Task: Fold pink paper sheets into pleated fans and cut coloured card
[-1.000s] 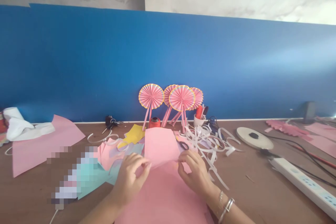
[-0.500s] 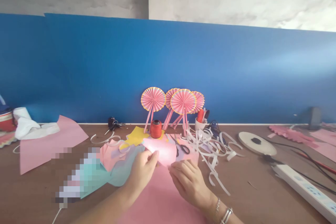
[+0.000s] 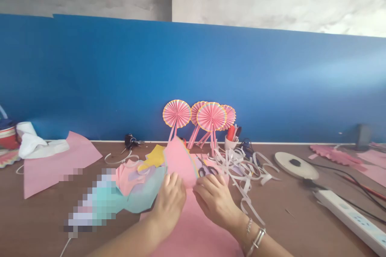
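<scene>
My left hand (image 3: 171,198) and my right hand (image 3: 214,196) both have their fingers closed on the lower edge of a pink paper sheet (image 3: 180,160) with a coloured stripe along its border. The sheet rises tilted beyond my knuckles; the fingertips are hidden. Below and between my wrists lies a larger pink sheet (image 3: 193,229) on the table. Just past my right hand are dark-handled scissors (image 3: 208,170), partly covered. Several pink pleated paper fans (image 3: 211,116) lean against the blue panel behind.
Curled white paper strips (image 3: 244,164) are heaped on the right, near a cup (image 3: 230,143) of pens. A white power strip (image 3: 352,217) and a round white disc (image 3: 295,164) lie farther right. Yellow paper (image 3: 153,156) and teal paper (image 3: 147,192) lie left, beyond them keys (image 3: 131,141).
The pink sheet has swung upright, now hiding most of the red round object behind it. My left hand has turned knuckles-up and moved lower, level with my right.
</scene>
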`<control>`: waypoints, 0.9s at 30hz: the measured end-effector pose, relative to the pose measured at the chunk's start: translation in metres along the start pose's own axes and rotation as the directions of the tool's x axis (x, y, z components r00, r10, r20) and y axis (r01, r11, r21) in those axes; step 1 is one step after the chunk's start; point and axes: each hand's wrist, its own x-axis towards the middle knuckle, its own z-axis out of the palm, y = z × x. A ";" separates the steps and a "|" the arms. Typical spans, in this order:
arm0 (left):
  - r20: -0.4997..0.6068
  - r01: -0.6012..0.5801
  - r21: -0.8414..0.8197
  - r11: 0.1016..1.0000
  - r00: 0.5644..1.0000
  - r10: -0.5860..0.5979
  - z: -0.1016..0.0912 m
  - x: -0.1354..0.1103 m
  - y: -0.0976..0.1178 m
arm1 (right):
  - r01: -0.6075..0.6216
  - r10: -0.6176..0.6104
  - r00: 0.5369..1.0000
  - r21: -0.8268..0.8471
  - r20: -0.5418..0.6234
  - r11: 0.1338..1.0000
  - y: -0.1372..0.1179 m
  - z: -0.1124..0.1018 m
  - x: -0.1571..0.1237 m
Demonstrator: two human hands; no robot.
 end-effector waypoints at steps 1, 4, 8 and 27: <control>0.032 -0.031 0.007 0.999 0.999 0.031 0.005 -0.002 0.004 | -0.001 0.000 0.999 0.025 0.038 1.000 0.001 0.004 -0.003; 0.021 -0.104 -0.067 0.992 0.994 0.106 0.018 -0.009 0.007 | 0.001 -0.011 0.990 0.074 0.140 0.997 0.005 0.016 -0.015; -0.020 -0.093 -0.351 0.932 0.996 0.092 0.028 -0.022 -0.003 | -0.086 0.047 0.963 0.136 0.266 0.987 0.008 0.026 -0.028; 0.183 0.221 -0.829 0.514 0.975 -0.124 0.035 -0.032 -0.047 | -0.638 0.387 0.739 0.388 0.551 0.666 0.018 0.018 -0.029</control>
